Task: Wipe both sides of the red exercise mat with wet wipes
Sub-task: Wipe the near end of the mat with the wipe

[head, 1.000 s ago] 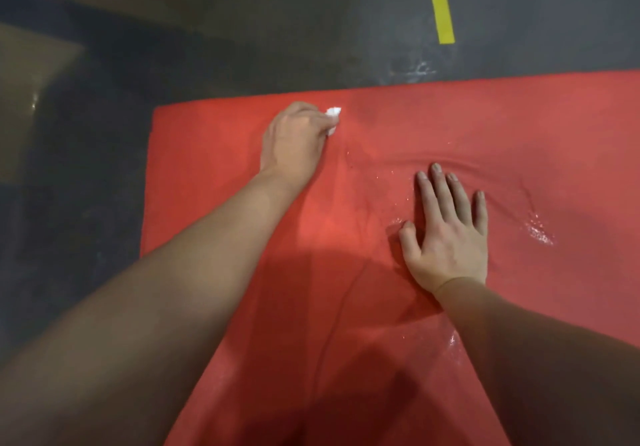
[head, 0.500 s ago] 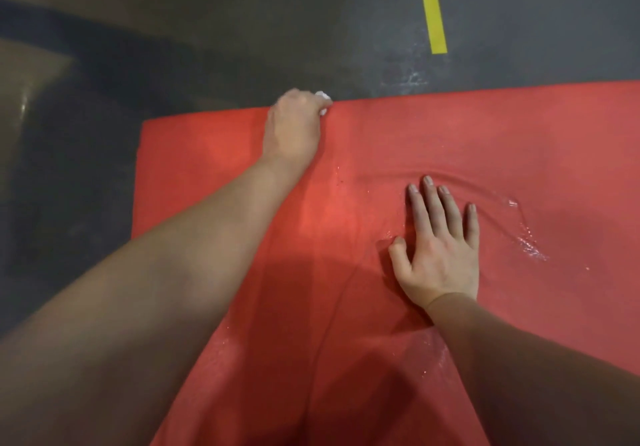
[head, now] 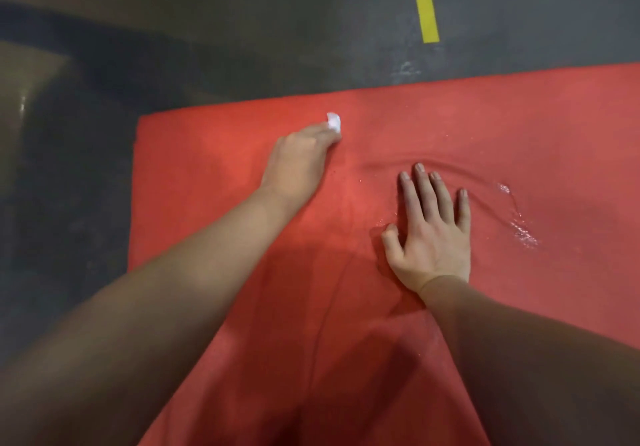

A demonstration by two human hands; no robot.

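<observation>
Red foam exercise mat (head: 450, 116) lies flat on the dark grey floor (head: 207, 47). I see the left hand (head: 298, 161) near the mat's far edge, its fingers (head: 323, 135) curled round a small white wet wipe (head: 334, 122). The right hand (head: 433, 234) presses mid-mat, fingers straight, beside a wet crease (head: 519, 227).

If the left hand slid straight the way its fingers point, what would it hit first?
Probably nothing solid: ahead of the left hand and its wet wipe lies only bare red mat, then the mat's far edge and the grey floor.
</observation>
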